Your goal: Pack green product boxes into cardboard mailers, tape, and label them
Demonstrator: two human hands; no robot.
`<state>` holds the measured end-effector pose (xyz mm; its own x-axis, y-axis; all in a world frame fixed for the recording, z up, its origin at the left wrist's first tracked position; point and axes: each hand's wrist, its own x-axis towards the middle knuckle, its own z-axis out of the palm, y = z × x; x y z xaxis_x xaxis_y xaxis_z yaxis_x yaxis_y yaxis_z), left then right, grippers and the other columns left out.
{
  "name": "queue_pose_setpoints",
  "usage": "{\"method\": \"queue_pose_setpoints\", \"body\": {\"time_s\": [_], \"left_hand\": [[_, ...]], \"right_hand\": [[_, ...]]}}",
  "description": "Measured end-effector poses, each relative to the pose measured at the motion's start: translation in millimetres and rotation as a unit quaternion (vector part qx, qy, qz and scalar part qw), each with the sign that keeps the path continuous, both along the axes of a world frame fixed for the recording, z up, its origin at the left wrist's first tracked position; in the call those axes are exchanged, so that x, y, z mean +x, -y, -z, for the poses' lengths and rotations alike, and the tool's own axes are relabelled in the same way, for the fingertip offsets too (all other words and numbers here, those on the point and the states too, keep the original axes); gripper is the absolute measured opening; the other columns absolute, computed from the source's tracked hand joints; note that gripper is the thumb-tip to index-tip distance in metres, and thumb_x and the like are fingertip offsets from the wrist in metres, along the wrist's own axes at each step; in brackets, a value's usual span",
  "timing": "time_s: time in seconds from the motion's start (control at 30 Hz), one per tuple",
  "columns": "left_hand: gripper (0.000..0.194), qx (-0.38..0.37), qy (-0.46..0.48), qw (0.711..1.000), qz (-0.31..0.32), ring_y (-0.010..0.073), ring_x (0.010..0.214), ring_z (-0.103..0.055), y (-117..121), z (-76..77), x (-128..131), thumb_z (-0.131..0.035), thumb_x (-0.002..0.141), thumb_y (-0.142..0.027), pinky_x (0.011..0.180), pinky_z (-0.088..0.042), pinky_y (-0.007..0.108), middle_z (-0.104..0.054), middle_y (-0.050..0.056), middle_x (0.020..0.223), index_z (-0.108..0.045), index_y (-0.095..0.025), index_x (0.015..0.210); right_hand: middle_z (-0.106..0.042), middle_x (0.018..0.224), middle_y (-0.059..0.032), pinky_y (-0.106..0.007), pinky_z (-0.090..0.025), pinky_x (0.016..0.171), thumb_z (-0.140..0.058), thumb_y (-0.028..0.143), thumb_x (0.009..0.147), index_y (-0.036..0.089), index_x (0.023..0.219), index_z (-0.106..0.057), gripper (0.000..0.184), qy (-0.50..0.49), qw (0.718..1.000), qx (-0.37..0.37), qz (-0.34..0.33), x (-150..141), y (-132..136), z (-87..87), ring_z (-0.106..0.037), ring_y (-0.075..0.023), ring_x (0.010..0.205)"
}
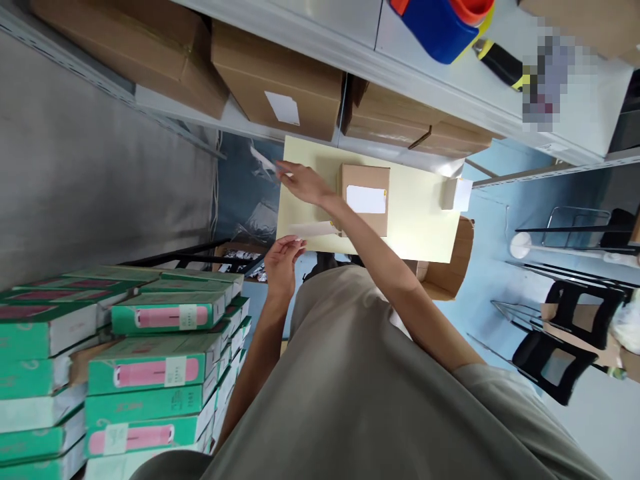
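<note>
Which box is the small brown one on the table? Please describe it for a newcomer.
Find the grey metal shelf, then the pale yellow tabletop beside it. Near the tabletop's middle sits a small cardboard box with a white label. Unlike the larger brown boxes on the shelf, it rests on the yellow surface.

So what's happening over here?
A person is working bare-handed at a pale yellow table. The right hand seems to hold a blurred white slip out past the table's left side. The left hand is at the near edge, fingertips by a pale strip; whether they grip it is unclear. A brown box with a white label sits on the table.
</note>
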<state>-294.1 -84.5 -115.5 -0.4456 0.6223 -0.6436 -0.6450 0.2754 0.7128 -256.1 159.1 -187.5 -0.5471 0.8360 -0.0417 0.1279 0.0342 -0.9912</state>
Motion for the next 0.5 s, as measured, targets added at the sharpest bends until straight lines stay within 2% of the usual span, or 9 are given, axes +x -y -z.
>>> {"method": "queue_pose_setpoints", "body": {"time_s": [0.07,0.13,0.23,0.3,0.37,0.5], "left_hand": [[0.035,0.034,-0.024,0.999,0.019,0.0206,0.095,-0.077,-5.4,-4.3,-3.4,-0.104,0.066,-0.038,0.090,-0.063,0.032,-0.077,0.003,0.091,-0.080,-0.023,0.087],[0.037,0.061,-0.058,0.995,0.046,0.0197,0.091,-0.075,-11.9,-7.9,-5.5,-0.104,0.065,-0.041,0.094,-0.066,0.035,-0.074,0.002,0.087,-0.078,-0.023,0.084],[0.037,0.095,-0.109,0.985,0.098,0.0194,0.090,-0.073,-23.6,-13.1,-4.8,-0.102,0.068,-0.043,0.095,-0.067,0.037,-0.071,0.001,0.085,-0.075,-0.023,0.083],[0.034,0.110,-0.130,0.977,0.131,0.0198,0.091,-0.073,-32.0,-16.8,-1.3,-0.100,0.072,-0.042,0.092,-0.067,0.036,-0.072,0.001,0.088,-0.075,-0.023,0.083],[0.031,0.123,-0.139,0.969,0.164,0.0206,0.092,-0.073,-40.4,-19.8,4.4,-0.098,0.074,-0.042,0.089,-0.067,0.035,-0.073,0.002,0.089,-0.076,-0.023,0.084],[0.029,0.134,-0.159,0.946,0.247,0.0217,0.092,-0.074,-55.5,-18.6,19.5,-0.095,0.078,-0.041,0.088,-0.066,0.035,-0.074,0.003,0.091,-0.075,-0.023,0.087]], "right_hand": [[-0.083,0.082,0.0058,-0.026,-0.061,0.090,-0.091,0.056,0.091,0.025,0.090,-0.077,0.034,0.102,0.993,-0.053,0.008,52.1,7.1,-20.2,-0.077,-0.0112,0.081],[-0.086,0.096,-0.0015,-0.033,-0.063,0.101,-0.089,0.062,0.095,0.022,0.101,-0.078,0.042,0.180,0.977,-0.109,0.026,111.0,26.2,-45.7,-0.079,-0.0179,0.095],[-0.087,0.105,-0.0104,-0.038,-0.068,0.094,-0.081,0.076,0.099,0.021,0.100,-0.077,0.055,0.196,0.938,-0.284,0.024,182.4,67.0,-82.4,-0.082,-0.0243,0.095],[-0.087,0.106,-0.0128,-0.038,-0.071,0.088,-0.080,0.082,0.096,0.021,0.100,-0.077,0.061,0.144,0.908,-0.391,0.040,210.1,93.8,-99.4,-0.084,-0.0254,0.094],[-0.087,0.103,-0.0119,-0.035,-0.072,0.085,-0.089,0.082,0.088,0.021,0.097,-0.076,0.062,0.085,0.889,-0.444,0.077,224.8,114.3,-107.8,-0.084,-0.0239,0.093],[-0.077,0.084,-0.0010,-0.029,-0.070,0.082,-0.105,0.075,0.065,0.023,0.088,-0.075,0.064,0.015,0.890,-0.426,0.163,240.7,131.8,-104.0,-0.078,-0.0170,0.083]]}}
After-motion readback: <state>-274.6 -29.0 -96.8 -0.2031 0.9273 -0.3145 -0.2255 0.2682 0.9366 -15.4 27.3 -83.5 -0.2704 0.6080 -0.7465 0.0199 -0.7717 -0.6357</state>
